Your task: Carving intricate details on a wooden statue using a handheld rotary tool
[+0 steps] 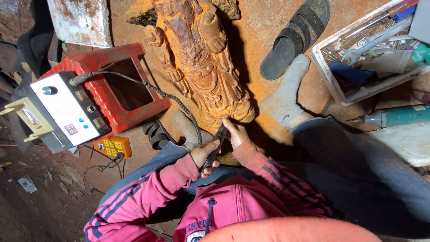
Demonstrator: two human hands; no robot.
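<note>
Beyond the fingertips lies an orange wooden statue [201,58]; a control box [67,110] sits leftward. Left hand [204,154] grips the black rotary handpiece [215,145]; right hand [236,133] seemingly steadies its tip.

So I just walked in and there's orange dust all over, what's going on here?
A person in a pink jacket sits on the floor, working on a carved wooden statue that lies in front of them. The left hand holds a slim black rotary handpiece, its tip at the statue's base, and the right hand steadies it near the tip. A coiled cable runs from the tool to a white control box on a red stool.
</note>
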